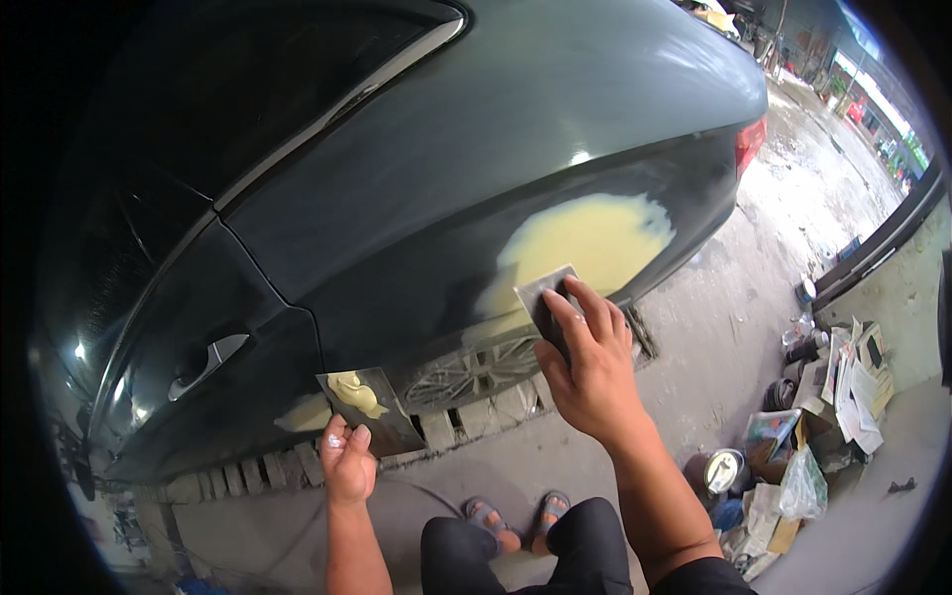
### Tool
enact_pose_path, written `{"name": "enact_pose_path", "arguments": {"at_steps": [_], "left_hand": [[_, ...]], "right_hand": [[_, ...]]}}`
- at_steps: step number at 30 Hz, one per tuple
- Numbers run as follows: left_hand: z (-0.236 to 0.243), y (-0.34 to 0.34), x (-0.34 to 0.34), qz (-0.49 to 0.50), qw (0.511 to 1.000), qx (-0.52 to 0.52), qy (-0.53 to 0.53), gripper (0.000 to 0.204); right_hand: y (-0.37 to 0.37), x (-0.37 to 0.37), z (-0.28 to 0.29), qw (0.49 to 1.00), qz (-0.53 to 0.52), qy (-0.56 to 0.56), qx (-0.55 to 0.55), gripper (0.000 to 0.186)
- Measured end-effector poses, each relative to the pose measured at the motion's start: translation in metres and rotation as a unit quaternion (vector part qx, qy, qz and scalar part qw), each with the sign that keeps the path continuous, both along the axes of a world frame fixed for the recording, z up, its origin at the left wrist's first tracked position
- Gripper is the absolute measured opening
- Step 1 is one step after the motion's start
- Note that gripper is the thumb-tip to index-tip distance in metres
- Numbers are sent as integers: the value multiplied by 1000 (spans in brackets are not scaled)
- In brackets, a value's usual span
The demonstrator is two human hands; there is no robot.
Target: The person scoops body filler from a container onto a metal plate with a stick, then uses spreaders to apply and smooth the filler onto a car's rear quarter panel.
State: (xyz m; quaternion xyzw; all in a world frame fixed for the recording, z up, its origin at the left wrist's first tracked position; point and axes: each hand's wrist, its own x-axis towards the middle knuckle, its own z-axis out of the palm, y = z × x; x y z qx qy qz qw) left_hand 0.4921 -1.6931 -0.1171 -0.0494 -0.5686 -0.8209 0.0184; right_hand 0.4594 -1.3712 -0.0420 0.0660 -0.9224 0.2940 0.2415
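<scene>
A dark grey car [416, 198] fills the upper part of the head view. On its rear side panel spreads a broad patch of pale yellow body filler [595, 238], with ragged edges at its far right. My right hand [590, 367] grips a thin, dark putty spreader [545, 297], whose edge lies at the lower left of the patch. Lower left, my left hand [347, 461] pinches the edge of a flat dark plate [395, 421] carrying a dollop of creamy yellow filler [355, 394]. A smaller pale smear [305, 413] shows on the car behind that plate.
Below the panel is the car's wheel [476, 372], beside a slotted strip [496, 412] in the floor. At right, a can [719, 469], a clear plastic bag [803, 486] and piled papers [858, 387] sit by a wall. A door handle [210, 364] juts out at left.
</scene>
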Motion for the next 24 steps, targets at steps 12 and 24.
{"name": "enact_pose_path", "arguments": {"at_steps": [12,24], "left_hand": [[-57,-15,-69,-17,976,10,219,36],[-71,-16,-79,17,973,-4,229,30]], "right_hand": [[-56,-75,-60,965,-75,233,91,53],[-69,-87,-57,956,-100,259,96,51]]}}
